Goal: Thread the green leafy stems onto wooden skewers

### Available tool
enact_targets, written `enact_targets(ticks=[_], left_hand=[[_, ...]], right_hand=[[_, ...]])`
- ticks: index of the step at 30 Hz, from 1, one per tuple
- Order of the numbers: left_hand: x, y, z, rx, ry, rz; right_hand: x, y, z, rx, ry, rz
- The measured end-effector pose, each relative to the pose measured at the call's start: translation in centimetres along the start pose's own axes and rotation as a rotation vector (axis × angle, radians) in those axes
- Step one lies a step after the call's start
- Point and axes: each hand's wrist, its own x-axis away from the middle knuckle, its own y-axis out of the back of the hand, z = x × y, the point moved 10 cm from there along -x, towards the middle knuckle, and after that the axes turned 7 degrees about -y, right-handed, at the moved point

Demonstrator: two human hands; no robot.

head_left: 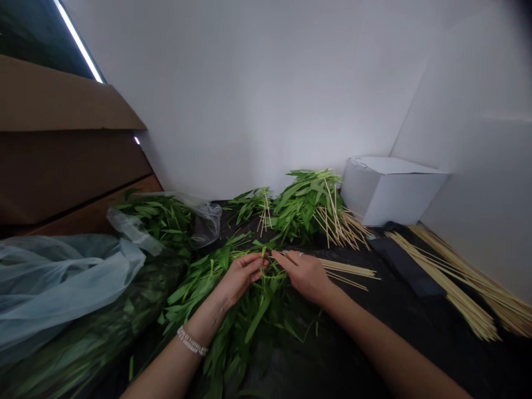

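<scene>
My left hand (246, 272), with a beaded bracelet on its wrist, pinches a leafy green stem (263, 254). Close beside it, my right hand (305, 272) is closed, its index finger pointing at the left fingertips. Thin wooden skewers (349, 268) run out to the right from behind the right hand; its fingers seem to hold them, though the grip is partly hidden. Long green leaves (266, 307) hang below both hands. More loose leafy stems (199, 274) lie to the left of my left hand.
Behind the hands are a large skewered pile of greens (305, 202) and a smaller bunch (251, 202). Bare skewers (453, 288) lie at right by a dark block (409, 266) and a white box (390, 188). Plastic bags (75, 277) and a cardboard box (70, 166) are left.
</scene>
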Motion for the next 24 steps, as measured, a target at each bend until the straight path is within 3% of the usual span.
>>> enact_targets(ticks=[13,24], left_hand=[[0.08,-0.05,-0.32,0.027,-0.023,-0.037],[0.09,0.16,-0.12,0.017,-0.017,-0.053]], right_hand=[[0.44,-0.08,0.67,0.087,-0.006,-0.104],[0.51,-0.37,0.55,0.104,-0.026,-0.106]])
